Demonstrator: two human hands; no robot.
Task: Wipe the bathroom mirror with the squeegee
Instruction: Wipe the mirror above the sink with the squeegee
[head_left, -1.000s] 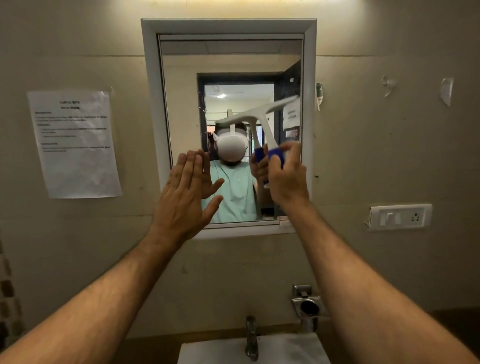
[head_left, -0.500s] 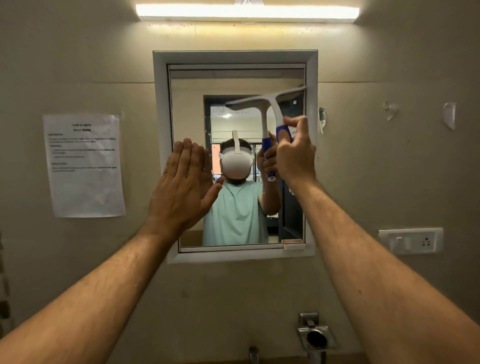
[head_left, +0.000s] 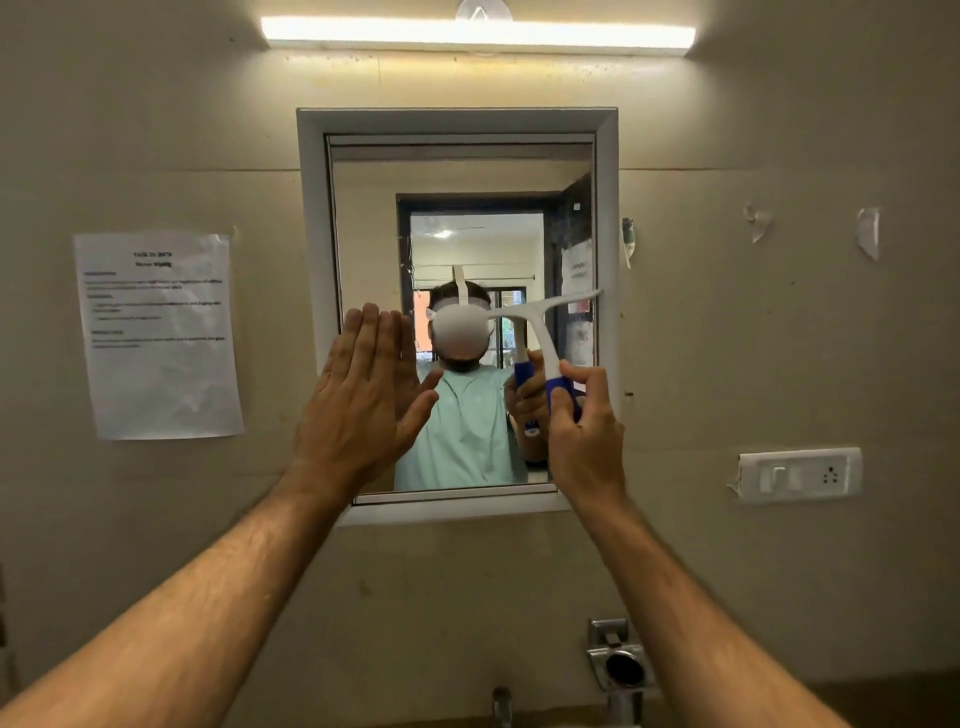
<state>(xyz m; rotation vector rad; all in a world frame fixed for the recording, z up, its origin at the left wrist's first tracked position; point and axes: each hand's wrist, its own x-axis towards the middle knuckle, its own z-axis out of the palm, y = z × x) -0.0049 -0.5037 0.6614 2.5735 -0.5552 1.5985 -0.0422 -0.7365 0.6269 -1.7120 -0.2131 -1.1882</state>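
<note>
Right hand (head_left: 584, 441) with fingers curled round blue grip of squeegee (head_left: 545, 332), blade above them against right half of mirror (head_left: 467, 166); left hand (head_left: 358, 410) flat, fingers straight, at left.

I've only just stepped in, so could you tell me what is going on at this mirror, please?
A person is wiping the wall mirror with a squeegee. The right hand grips its blue handle, with the white blade across the right half of the glass, about mid-height. The left hand is held flat, fingers straight, at the mirror's lower left; whether it touches the glass cannot be told. A printed notice hangs on the wall to the left.
</note>
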